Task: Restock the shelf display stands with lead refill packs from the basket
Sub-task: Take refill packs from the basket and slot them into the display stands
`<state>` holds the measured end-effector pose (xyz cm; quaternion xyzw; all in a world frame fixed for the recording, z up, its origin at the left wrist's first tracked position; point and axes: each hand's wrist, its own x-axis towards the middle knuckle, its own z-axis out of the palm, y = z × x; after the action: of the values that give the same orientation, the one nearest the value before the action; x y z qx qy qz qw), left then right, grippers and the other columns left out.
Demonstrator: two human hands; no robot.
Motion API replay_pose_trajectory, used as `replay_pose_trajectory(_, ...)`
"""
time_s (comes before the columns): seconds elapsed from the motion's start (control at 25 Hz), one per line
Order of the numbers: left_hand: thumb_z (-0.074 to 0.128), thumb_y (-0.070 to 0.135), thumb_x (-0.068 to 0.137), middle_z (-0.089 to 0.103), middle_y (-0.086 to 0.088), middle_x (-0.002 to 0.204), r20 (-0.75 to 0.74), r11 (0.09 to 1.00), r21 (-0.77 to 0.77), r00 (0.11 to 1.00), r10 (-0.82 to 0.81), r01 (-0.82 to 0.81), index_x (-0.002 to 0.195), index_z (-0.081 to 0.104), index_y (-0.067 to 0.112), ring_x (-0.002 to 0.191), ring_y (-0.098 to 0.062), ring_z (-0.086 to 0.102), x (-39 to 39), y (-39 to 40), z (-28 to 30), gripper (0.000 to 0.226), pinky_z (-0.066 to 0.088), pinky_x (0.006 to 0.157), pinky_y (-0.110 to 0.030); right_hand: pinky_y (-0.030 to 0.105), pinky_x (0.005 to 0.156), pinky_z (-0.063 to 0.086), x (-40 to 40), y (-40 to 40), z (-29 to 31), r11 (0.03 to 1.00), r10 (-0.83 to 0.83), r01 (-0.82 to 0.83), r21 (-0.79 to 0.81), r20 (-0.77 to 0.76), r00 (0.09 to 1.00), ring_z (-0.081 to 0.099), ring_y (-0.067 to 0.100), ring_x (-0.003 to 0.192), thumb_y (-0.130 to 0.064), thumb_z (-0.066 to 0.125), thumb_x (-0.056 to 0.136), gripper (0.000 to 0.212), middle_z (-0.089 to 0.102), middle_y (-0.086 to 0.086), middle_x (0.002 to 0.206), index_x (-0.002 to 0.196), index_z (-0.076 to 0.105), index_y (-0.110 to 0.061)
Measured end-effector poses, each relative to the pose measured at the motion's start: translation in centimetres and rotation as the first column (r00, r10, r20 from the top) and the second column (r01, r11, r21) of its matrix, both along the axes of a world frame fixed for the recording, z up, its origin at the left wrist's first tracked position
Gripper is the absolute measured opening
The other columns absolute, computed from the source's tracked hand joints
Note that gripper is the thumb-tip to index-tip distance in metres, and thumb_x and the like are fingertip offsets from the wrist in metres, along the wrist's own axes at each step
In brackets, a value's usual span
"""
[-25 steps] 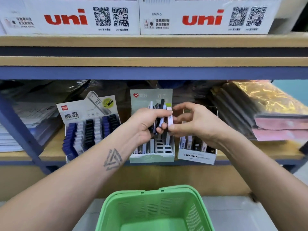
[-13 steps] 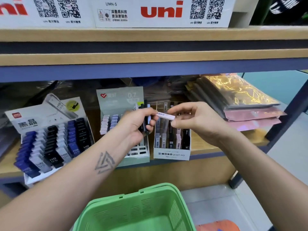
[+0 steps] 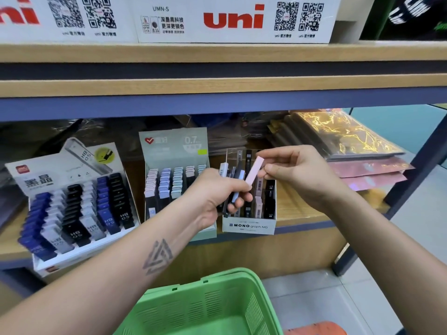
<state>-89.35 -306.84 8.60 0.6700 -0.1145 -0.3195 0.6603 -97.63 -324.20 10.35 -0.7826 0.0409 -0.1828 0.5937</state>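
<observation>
**A:** Starting big: what was on the shelf (image 3: 302, 215)?

**B:** Three display stands in a row. Left: the HB 0.5 stand (image 3: 72, 209), blue, black and grey packs in tilted rows. Middle: the 0.7 stand (image 3: 174, 165), pale packs at the back. Right: the MONO graph MG box (image 3: 249, 224), packs upright inside, some slots hidden by the hands. Foil-wrapped flat packets (image 3: 343, 141) were stacked at far right. White uni cartons (image 3: 232, 19) sat on the shelf above.

**A:** Basket?

**B:** Green plastic basket (image 3: 205, 308) was low in the view, below the forearms, in front of the shelf. Couldn't see any contents.

**A:** Hands?

**B:** Left hand (image 3: 212, 197) was curled round a bundle of lead refill packs (image 3: 233, 180), white, black and pale blue, held just in front of the MONO box. Right hand (image 3: 297, 172) pinched the top end of a pink refill pack (image 3: 254, 171) between thumb and fingertips, other fingers loosely bent. The pack was tilted, its lower end against the left hand's bundle, above the MONO box's slots.

**A:** In a slot?

**B:** No, clear of the box.
</observation>
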Motion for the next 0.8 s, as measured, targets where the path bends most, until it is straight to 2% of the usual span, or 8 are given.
replay_pose_trajectory(0.08,0.067,-0.004,0.086,0.068,-0.023,0.075,-0.019,1.0,-0.01,1.0,-0.011,0.011,0.105,0.063,-0.014,0.046,-0.017,0.049,-0.1,0.1,-0.1,0.022,0.033,0.038,-0.021,0.029,0.083,0.059,-0.1,-0.3,-0.1,0.999,0.036,-0.036,0.007,-0.028,0.999,0.075,0.023,0.09,0.016,0.06,0.089,0.036,0.077,0.013,0.095,0.116,0.07,-0.006)
replay_pose_trajectory(0.28,0.067,-0.003,0.087,0.071,-0.027,0.083,-0.08,0.999,-0.052,0.997,-0.016,0.012,0.105,0.064,-0.012,0.047,-0.015,0.049,-0.2,0.0,0.0,0.02,0.034,0.039,-0.019,0.028,0.075,0.059,-0.1,-0.6,-0.2,0.999,0.011,-0.011,0.031,0.007,1.0,0.073,0.025,0.081,-0.002,0.071,0.09,0.013,0.074,0.022,0.09,0.103,0.072,0.0)
replay_pose_trajectory(0.36,0.068,-0.001,0.088,0.071,-0.028,0.087,-0.162,0.993,-0.114,0.987,0.009,-0.028,0.109,0.062,-0.014,0.047,-0.014,0.05,-0.3,0.0,-0.1,0.025,0.035,0.038,-0.018,0.03,0.078,0.06,-0.1,-1.1,-0.2,0.998,-0.003,0.002,0.069,0.012,1.0,0.072,0.026,0.084,0.004,0.07,0.088,0.011,0.074,0.025,0.092,0.098,0.074,0.0)
replay_pose_trajectory(0.44,0.068,-0.003,0.087,0.071,-0.026,0.085,-0.176,0.988,-0.129,0.983,0.057,-0.08,0.108,0.063,-0.015,0.047,-0.014,0.05,-0.1,-0.1,-0.4,0.024,0.035,0.038,-0.018,0.035,0.087,0.059,-0.1,-1.6,-0.3,0.998,-0.003,0.004,0.069,-0.005,1.0,0.072,0.028,0.092,0.01,0.07,0.086,0.015,0.075,0.022,0.096,0.095,0.076,-0.001)
replay_pose_trajectory(0.56,0.07,-0.005,0.085,0.072,-0.023,0.082,-0.067,0.991,-0.068,0.991,0.113,-0.118,0.099,0.067,-0.012,0.047,-0.015,0.051,-0.2,-0.4,-1.0,0.016,0.035,0.039,-0.02,0.038,0.093,0.057,-0.2,-1.8,-0.7,1.0,0.022,-0.022,0.018,-0.021,1.0,0.073,0.028,0.1,0.009,0.071,0.085,0.022,0.077,0.015,0.1,0.103,0.075,-0.002)
replay_pose_trajectory(0.8,0.073,-0.004,0.082,0.074,-0.022,0.081,0.14,0.987,-0.014,0.977,0.163,-0.162,0.087,0.071,-0.002,0.047,-0.015,0.053,-0.5,-0.7,-1.3,0.006,0.038,0.043,-0.024,0.038,0.093,0.057,-0.4,-2.1,-0.7,0.999,0.021,-0.019,0.044,-0.047,0.999,0.073,0.027,0.1,0.01,0.073,0.082,0.031,0.077,0.013,0.101,0.109,0.074,-0.006)
